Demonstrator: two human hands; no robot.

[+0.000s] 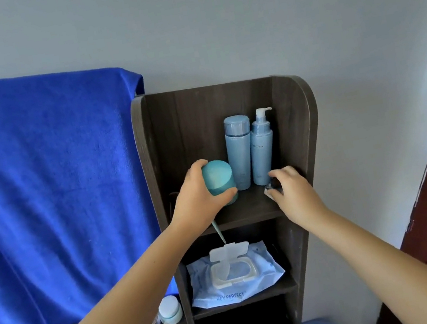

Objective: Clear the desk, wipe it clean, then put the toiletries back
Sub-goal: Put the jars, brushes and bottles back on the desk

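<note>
left hand (198,193): grips teal jar (218,178) on top shelf (246,207), 9 o'clock of bottles
right hand (291,188): fingers curled on small dark item, identity unclear, at shelf's 3 o'clock edge
capped blue bottle (239,154): upright, touching pump bottle (263,150)
wet wipes pack (236,275): lower shelf, lid open
small white jar (170,310): desk, 7 o'clock
blue towel (46,191): hangs at 9 o'clock

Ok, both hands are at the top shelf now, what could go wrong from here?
1. The left hand sets the teal round-capped container close beside the tall pale-blue capped bottle; a nudge could topple it into the pale-blue pump bottle.
2. The right hand pinches a small dark item at the shelf edge; it might drop.
</note>
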